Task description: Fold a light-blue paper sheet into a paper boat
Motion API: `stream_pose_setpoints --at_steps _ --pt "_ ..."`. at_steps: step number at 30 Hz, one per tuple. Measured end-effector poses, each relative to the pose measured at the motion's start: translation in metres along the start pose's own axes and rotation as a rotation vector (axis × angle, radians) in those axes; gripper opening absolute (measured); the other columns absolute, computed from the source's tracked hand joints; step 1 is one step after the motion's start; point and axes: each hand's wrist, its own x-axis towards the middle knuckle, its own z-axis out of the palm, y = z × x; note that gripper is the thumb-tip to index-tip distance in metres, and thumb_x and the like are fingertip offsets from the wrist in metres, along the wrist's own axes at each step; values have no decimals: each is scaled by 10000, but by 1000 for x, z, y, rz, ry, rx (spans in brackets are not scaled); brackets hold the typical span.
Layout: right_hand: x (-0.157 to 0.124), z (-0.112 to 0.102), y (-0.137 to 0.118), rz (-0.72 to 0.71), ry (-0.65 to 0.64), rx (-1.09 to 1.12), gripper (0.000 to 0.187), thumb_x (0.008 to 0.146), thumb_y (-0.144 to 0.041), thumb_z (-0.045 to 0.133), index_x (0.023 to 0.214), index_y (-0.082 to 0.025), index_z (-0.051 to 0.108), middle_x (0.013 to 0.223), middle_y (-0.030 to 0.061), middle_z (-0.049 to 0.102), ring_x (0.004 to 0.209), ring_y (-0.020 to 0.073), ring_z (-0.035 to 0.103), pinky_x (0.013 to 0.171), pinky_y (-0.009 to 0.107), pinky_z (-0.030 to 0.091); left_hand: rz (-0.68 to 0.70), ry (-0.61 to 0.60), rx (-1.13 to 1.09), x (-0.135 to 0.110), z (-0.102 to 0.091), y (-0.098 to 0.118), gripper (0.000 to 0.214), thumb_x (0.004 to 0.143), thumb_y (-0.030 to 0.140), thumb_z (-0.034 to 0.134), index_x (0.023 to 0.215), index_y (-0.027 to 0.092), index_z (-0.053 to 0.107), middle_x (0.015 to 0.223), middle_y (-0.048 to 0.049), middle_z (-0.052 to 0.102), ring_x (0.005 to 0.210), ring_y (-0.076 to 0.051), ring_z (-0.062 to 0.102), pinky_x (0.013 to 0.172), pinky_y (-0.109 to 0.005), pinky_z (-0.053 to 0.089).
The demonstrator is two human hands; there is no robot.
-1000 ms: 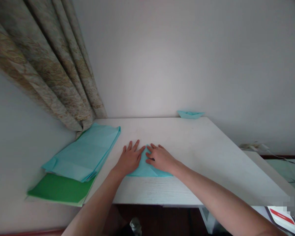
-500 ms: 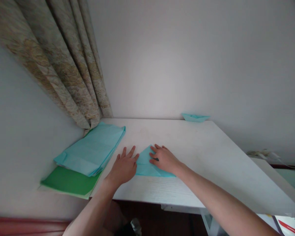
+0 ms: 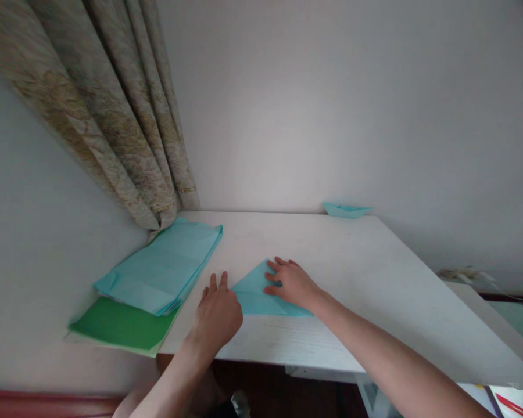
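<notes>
Light-blue folded-paper triangle (image 3: 253,298) could skew if the splayed right hand (image 3: 295,284) resting atop slips, half-curled left hand (image 3: 218,313) hiding any grip!

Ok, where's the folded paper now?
The folded paper is low centre in the head view, on the table, under the right hand, with the left hand at its left corner.

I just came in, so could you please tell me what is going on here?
A person is working at a folded blue sheet on a white table. The right hand lies on it near the peak, and the left hand is at its left end. A blue paper boat sits at the table's far edge; a stack of blue papers lies at the left.
</notes>
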Motion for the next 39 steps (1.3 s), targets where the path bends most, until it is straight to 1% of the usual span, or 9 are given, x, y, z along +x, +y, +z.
stream_pose_setpoints --at_steps 2,6,8,13,20,23,28,31,39 --pt "0 0 -1 9 15 7 401 825 -504 562 1121 -253 661 1425 76 417 1320 322 341 1043 539 279 -1 50 21 2 1 7 454 841 163 350 1201 0 575 1460 -234 293 1347 -414 231 1037 -566 302" --pt "2 3 0 39 38 51 457 821 -520 556 1188 -256 619 1434 81 402 1337 320 307 1062 542 239 266 70 -62 14 6 22 478 928 236 274 1367 109 415 1493 -140 277 1382 -308 203 1090 -503 256" --pt "3 6 2 49 44 86 537 828 -514 542 1297 -253 522 1456 72 369 1359 316 258 1073 560 201 315 38 -118 24 8 26 479 947 246 235 1378 109 394 1482 -125 312 1377 -276 235 1090 -465 274" --pt "7 8 10 91 15 123 654 841 -456 522 1424 -237 325 1501 56 278 1394 321 135 1079 598 117 288 -4 -205 49 6 24 493 963 344 211 1439 237 281 1524 -37 218 1397 -300 148 1093 -526 214" --pt "7 4 11 80 -24 153 728 814 -522 537 1440 -249 287 1511 64 249 1395 344 109 1071 619 77 274 -164 -333 68 4 13 489 948 392 238 1428 308 282 1532 -9 146 1405 -287 83 1091 -552 165" --pt "7 6 13 68 -25 163 772 789 -536 565 1445 -255 271 1513 61 242 1397 344 94 1070 626 62 265 -78 -279 67 9 15 499 946 326 231 1438 254 278 1533 -19 177 1407 -269 113 1100 -516 183" --pt "9 9 17 88 -11 168 852 755 -578 581 1455 -226 246 1523 71 209 1400 343 69 1084 598 54 201 97 -125 68 20 27 518 936 302 231 1443 205 277 1531 -38 206 1401 -300 132 1098 -542 174" --pt "9 8 17 110 -24 156 879 745 -604 576 1462 -238 223 1536 64 169 1399 358 39 1089 579 62 162 125 -100 73 22 29 529 931 331 238 1442 201 281 1536 -46 193 1399 -318 128 1097 -555 154" --pt "8 8 19 115 -26 46 914 751 -711 470 1473 -229 183 1549 84 79 1388 398 -22 1069 616 35 192 126 -92 74 22 26 539 931 366 247 1448 213 263 1540 -42 179 1402 -328 103 1099 -553 131"
